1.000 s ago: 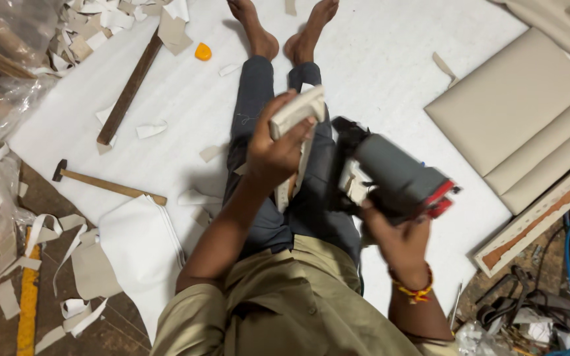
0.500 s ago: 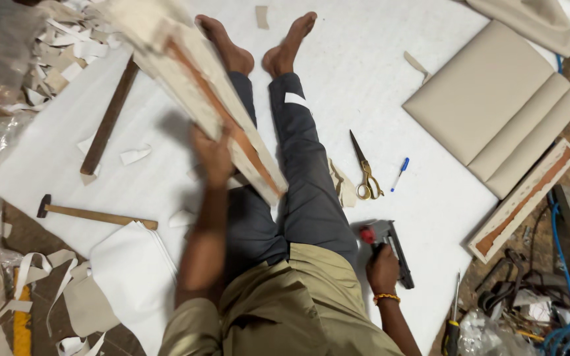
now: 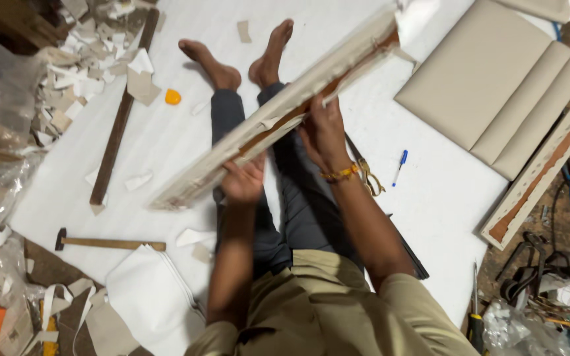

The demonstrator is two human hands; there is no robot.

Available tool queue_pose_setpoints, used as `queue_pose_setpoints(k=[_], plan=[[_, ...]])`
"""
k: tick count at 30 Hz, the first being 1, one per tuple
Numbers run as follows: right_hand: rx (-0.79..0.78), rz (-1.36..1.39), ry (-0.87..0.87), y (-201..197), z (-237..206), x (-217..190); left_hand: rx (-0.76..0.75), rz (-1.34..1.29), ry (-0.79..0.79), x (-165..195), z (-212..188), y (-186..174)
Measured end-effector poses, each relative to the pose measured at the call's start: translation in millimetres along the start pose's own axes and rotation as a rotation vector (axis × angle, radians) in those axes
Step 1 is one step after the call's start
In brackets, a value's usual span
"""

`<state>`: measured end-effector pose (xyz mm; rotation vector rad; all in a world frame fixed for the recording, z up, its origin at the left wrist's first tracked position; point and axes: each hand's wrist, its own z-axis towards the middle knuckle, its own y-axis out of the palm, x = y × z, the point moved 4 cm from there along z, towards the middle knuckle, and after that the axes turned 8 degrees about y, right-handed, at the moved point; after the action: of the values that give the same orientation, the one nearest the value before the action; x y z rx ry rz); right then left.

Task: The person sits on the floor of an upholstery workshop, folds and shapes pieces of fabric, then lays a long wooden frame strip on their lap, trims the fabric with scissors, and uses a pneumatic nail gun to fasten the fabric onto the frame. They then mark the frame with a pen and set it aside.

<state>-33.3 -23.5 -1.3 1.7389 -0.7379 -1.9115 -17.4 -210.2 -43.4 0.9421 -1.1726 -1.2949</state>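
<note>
An upholstery workshop floor: hammer at eight o'clock, fabric scraps at ten, padded panels at two.

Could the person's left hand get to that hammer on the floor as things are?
Probably not right away. The left hand is gripping the long fabric-covered panel together with the right hand. The hammer lies on the person's left with nothing lying between, so once freed, the hand likely could reach it.
</note>
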Motion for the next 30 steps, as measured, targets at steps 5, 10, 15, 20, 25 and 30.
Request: queue_pose_setpoints(k=[5, 10, 15, 20, 25, 30], plan=[[-0.138, -0.031, -0.279, 24, 34, -39, -0.203, 0.246, -0.807, -40, -29, 11], [-0.206, -0.324, -0.28, 13, 31, -20, -0.333, 1.054, -0.125, 33, 4, 48], [-0.207, -0.562, -0.065, 21, 2, 50, -0.656, 1.283, 0.366, 64, 50, 132], [-0.291, -0.64, -0.085, 36, -22, 78, -0.051, 1.763, 0.151, 76, 62, 157], [-0.352, -0.532, 0.018, 32, -25, 89, -0.504, 1.523, 0.297, 95, 23, 180], [-0.299, -0.584, 0.076, 20, -31, 98, -0.533, 0.713, 0.373, 126, 15, 159]])
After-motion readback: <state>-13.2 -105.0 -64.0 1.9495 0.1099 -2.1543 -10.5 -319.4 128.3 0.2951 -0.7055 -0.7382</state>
